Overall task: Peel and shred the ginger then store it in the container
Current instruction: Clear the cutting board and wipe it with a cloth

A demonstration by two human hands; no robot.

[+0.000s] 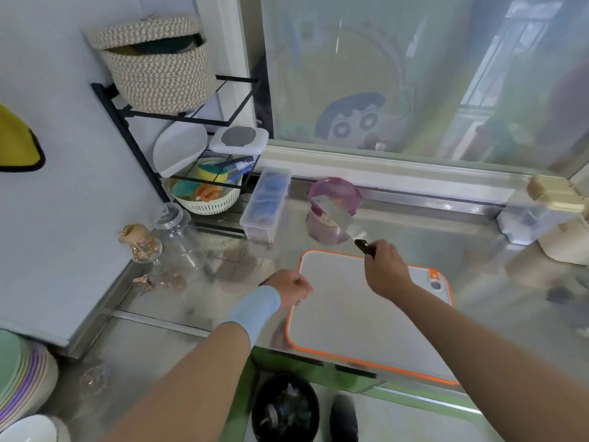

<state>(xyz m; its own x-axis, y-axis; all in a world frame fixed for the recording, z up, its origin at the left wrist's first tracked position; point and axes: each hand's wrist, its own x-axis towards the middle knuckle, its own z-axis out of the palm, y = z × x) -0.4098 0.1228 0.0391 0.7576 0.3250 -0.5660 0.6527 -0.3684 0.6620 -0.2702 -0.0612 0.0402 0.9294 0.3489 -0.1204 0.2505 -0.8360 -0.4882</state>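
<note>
The right hand is gripping the knife, blade reaching forward-left over the purple container; the left hand is curling beside the cutting board, grasp unclear.

Top shelf: a woven basket with its lid askew, on a black wire rack.
Middle shelf: a white plate leaning beside a white box with a grey patch on its lid.
Under the rack: a pale colander holding coloured sponges.
Steel counter: a clear oblong box just beside the rack; a lidded glass jar near the wall.
Window: a cartoon face on the pane.
Below the counter: a black bin.
Near left: stacked pastel plates.
</note>
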